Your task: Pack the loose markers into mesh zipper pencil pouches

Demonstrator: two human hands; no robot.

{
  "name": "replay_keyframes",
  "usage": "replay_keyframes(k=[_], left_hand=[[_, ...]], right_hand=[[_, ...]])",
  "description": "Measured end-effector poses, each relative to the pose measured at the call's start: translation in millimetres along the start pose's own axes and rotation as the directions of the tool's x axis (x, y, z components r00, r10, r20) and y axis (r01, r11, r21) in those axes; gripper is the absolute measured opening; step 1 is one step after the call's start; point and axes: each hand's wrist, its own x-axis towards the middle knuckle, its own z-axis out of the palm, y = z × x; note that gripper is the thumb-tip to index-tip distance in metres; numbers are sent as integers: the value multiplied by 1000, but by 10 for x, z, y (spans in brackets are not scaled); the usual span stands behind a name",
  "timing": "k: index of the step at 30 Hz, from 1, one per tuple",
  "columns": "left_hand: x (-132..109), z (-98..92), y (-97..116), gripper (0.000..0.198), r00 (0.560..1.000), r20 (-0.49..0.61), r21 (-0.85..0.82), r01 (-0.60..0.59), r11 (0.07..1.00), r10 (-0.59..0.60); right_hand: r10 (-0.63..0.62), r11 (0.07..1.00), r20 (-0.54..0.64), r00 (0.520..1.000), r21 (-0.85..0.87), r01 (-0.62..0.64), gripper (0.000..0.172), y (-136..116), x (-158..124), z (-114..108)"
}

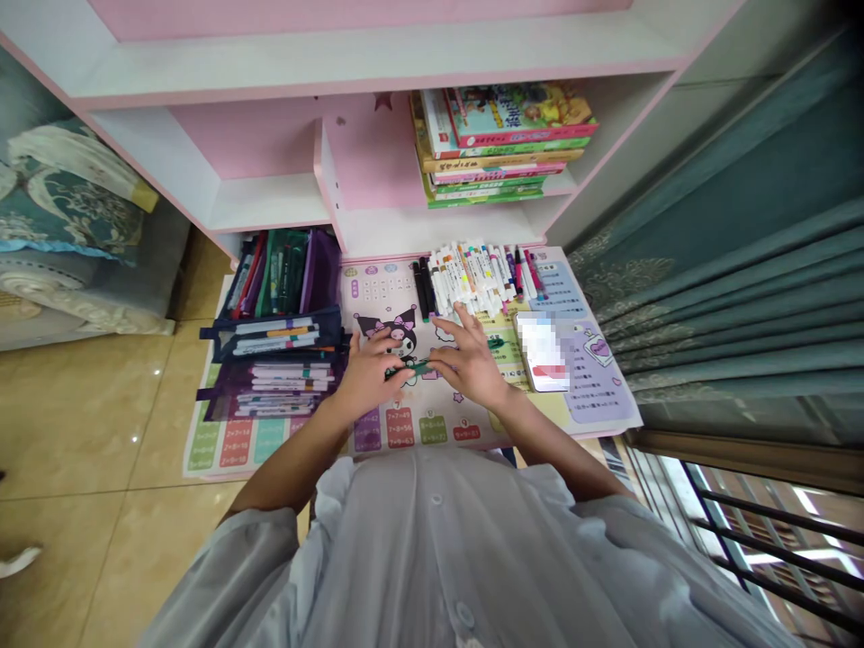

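Note:
Both hands meet over a green marker (413, 368) that lies across the pink desk mat (432, 423). My left hand (368, 367) grips its left end with curled fingers. My right hand (467, 357) holds the right end between thumb and forefinger, the other fingers stretched toward the marker pile. A heap of white-barrelled markers (476, 273) with a few black ones lies at the back of the mat, just beyond my right hand. An opened purple and navy pencil case (280, 346) full of pens sits left of my left hand.
A phone (542, 351) lies on the mat to the right of my hand. A stack of books (503, 144) fills the pink and white shelf above. Teal curtains (742, 297) hang at the right, and bedding (67, 225) lies on the left.

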Motion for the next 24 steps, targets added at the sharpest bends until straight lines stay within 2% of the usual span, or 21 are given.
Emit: replay_keyframes(k=[2, 4, 6, 8, 10, 13, 16, 19, 24], left_hand=[[-10, -3, 37, 27, 997, 47, -33, -59, 998, 61], [-35, -23, 74, 31, 994, 36, -59, -102, 993, 104], [-69, -46, 108, 32, 992, -68, -46, -108, 993, 105], [-100, -53, 137, 33, 975, -201, 2, -94, 996, 92], [-122, -31, 163, 32, 950, -299, 61, -74, 995, 89], [-136, 51, 192, 23, 929, -356, 124, -62, 990, 102], [-145, 142, 215, 18, 915, -383, 159, -68, 985, 125], [-163, 185, 236, 19, 912, -389, 180, -65, 981, 132], [-197, 200, 231, 22, 935, -342, 138, -49, 989, 94]], right_hand=[[3, 1000, 27, 1000, 31, -3, 21, -56, 4, -24], [25, 998, -13, 1000, 58, -24, 17, -117, -6, -41], [100, 994, -154, 983, 62, -91, 14, -172, -33, -34], [211, 977, -318, 924, 70, -199, 16, -216, -63, 9], [306, 952, -384, 871, 103, -289, 22, -247, -81, 82], [380, 923, -269, 885, 167, -346, 32, -272, -79, 218], [417, 900, -153, 896, 203, -385, 33, -296, -74, 337], [442, 883, -138, 887, 241, -402, 31, -328, -80, 419], [469, 857, -124, 874, 306, -416, 32, -328, -67, 480]])
